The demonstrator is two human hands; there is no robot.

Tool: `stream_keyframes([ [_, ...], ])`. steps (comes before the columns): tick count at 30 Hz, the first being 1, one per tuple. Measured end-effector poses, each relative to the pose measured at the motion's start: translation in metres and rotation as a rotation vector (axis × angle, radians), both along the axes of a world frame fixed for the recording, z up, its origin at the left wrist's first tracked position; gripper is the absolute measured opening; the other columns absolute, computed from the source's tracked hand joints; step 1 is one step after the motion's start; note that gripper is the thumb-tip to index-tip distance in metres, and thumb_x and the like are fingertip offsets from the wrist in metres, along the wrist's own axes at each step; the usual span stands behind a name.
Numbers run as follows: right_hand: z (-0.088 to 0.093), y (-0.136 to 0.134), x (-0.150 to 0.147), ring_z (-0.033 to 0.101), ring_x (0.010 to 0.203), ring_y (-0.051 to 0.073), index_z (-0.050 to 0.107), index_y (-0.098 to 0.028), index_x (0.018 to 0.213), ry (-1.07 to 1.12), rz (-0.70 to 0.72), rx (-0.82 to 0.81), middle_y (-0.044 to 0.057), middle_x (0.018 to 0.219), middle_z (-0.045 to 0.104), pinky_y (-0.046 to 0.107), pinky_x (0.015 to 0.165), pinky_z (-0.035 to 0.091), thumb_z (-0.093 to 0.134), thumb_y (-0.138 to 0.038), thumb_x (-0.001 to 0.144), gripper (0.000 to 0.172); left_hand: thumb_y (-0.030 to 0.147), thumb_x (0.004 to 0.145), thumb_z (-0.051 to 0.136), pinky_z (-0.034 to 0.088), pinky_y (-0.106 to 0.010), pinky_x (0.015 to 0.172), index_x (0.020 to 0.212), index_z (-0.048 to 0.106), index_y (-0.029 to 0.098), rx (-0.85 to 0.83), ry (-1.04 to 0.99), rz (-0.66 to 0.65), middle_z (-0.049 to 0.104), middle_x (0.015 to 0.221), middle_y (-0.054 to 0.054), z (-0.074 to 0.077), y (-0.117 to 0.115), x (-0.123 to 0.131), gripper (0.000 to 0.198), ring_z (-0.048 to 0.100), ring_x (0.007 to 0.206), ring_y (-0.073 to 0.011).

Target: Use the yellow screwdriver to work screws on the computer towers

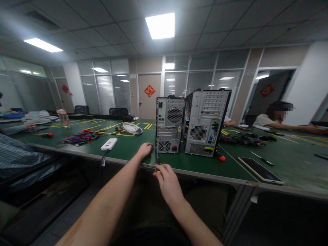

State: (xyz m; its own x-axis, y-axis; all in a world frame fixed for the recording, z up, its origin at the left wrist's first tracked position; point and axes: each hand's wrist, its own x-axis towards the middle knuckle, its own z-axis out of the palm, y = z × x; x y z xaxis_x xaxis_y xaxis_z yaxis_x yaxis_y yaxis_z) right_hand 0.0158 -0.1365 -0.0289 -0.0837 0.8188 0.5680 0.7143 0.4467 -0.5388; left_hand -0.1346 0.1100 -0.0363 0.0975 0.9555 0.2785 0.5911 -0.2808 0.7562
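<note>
My left hand (145,149) rests with curled fingers on the green table (128,147), just left of the base of a grey computer tower (169,124) whose rear panel faces me. What its fingers hold, if anything, is hidden. My right hand (166,177) is closed around a small screwdriver (158,161) with a yellow and black handle, at the table's front edge below that tower. A second tower (206,123) stands right beside the first.
A white power bank (109,144), a heap of coloured wires (80,137) and a red-handled screwdriver (46,134) lie to the left. A tablet (260,169), black cables (243,139) and a tool lie to the right. Other people sit at far left and far right.
</note>
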Motion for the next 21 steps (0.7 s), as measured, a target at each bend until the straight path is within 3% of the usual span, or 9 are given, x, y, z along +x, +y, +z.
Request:
stream_keyframes([
  [10,-0.005,-0.0002,0.0009,0.067,0.107,0.021,0.072,-0.021,0.122,-0.097,-0.027,0.024,0.012,0.132,0.059,0.034,0.102,0.052,0.055,-0.017,0.099,0.029,0.015,0.086,0.051,0.05,-0.026,0.093,0.109,0.079,0.016,-0.007,-0.008,0.004,0.08,0.106,-0.008,0.0023,-0.0033,0.0001,0.036,0.071,0.102,-0.0204],
  [21,-0.008,0.0016,0.0038,0.063,0.113,0.026,0.069,-0.015,0.117,-0.181,-0.047,0.105,0.013,0.126,0.066,0.041,0.103,0.052,0.059,-0.006,0.092,0.028,0.016,0.086,0.052,0.049,-0.026,0.094,0.11,0.079,0.014,-0.004,-0.005,-0.003,0.079,0.109,-0.01,0.0031,-0.0036,0.0006,0.037,0.071,0.104,-0.0207],
])
